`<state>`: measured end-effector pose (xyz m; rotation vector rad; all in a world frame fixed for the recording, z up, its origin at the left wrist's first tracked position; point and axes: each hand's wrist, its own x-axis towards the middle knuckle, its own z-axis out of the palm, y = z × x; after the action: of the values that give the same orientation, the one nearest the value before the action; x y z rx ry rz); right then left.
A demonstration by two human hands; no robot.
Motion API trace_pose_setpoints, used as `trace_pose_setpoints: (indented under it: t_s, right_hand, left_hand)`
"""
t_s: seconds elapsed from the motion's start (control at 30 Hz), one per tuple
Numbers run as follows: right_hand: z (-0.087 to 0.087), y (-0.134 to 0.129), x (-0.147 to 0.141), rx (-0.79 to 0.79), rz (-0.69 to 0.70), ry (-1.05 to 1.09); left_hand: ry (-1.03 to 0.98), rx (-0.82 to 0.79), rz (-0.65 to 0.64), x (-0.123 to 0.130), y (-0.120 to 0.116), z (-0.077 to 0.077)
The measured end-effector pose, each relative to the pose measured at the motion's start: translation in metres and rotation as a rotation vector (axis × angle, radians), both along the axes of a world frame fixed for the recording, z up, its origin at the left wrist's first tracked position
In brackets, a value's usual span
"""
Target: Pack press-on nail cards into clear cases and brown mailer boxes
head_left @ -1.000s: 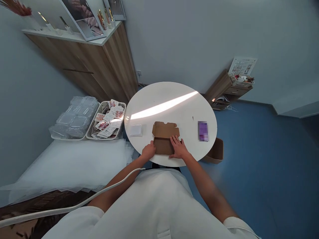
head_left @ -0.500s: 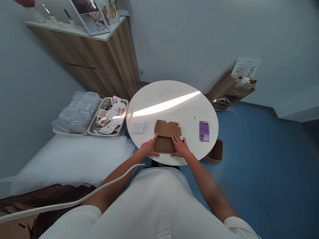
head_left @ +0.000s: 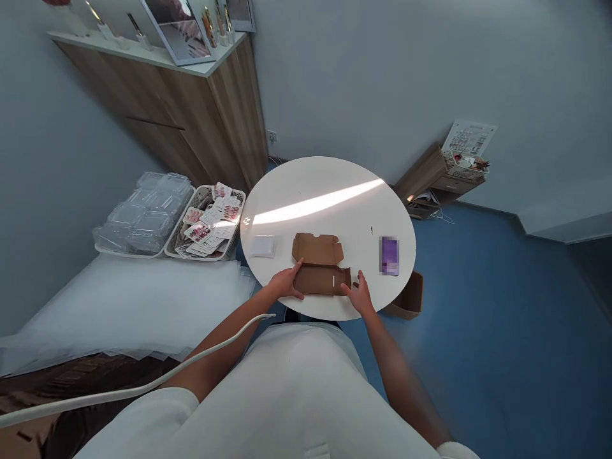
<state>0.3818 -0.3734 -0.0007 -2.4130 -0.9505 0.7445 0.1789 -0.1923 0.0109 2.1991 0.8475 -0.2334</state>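
A brown cardboard box (head_left: 315, 280) lies near the front edge of the round white table (head_left: 310, 182), its notched lid flap (head_left: 317, 247) folded back away from me. My left hand (head_left: 285, 282) grips the box's left end, index finger along the side and thumb at the near corner. At the right end is my right hand (head_left: 359, 296), fingers spread, with its thumb at the box's right edge. A small white strip shows on the box floor near that end. Left of the box rests a white, flat packet (head_left: 262, 246); to the right lies a purple, blurred packet (head_left: 389, 256).
White baskets stand left of the table, one with printed cards (head_left: 205, 223), one with clear plastic cases (head_left: 148, 213). White sheets (head_left: 182, 299) are stacked before them. An open carton (head_left: 408, 298) sits on the floor at right. A white cable (head_left: 191, 364) crosses my left arm.
My right hand has moved right, off the inside of the box to its right edge, uncovering the box floor and the white strip. The left hand stays at the left end.
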Motion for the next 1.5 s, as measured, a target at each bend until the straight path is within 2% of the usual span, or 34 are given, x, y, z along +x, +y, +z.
trace_pose_setpoints:
  t_s: [0.1, 0.17, 0.4, 0.57, 0.8, 0.97, 1.23, 1.5]
  right_hand:
    - [-0.006, -0.004, 0.001, 0.032, -0.145, 0.285]
    - [-0.007, 0.0, 0.0, 0.048, -0.17, 0.334]
    - [0.0, 0.018, -0.012, 0.127, -0.066, 0.345]
    - [0.003, 0.029, -0.015, 0.065, -0.026, 0.216]
    - [0.004, 0.043, -0.011, -0.263, 0.119, -0.075]
    - [0.006, 0.04, -0.013, -0.406, 0.213, -0.209]
    - [0.01, 0.044, -0.016, -0.478, 0.209, -0.248]
    - [0.016, 0.036, -0.004, -0.404, 0.173, -0.125]
  left_hand:
    - [0.01, 0.006, -0.005, 0.003, -0.001, -0.001]
    - [0.015, -0.01, 0.001, 0.004, -0.001, -0.002]
    - [0.014, -0.034, 0.032, 0.006, -0.005, -0.002]
    - [-0.009, -0.002, 0.014, 0.005, -0.011, -0.001]
    - [-0.003, 0.019, -0.004, 0.003, -0.015, -0.001]
    - [0.022, 0.008, 0.004, 0.005, -0.018, -0.004]
    - [0.03, -0.013, -0.01, 0.008, -0.02, -0.006]
    - [0.055, 0.024, -0.076, 0.028, -0.013, -0.004]
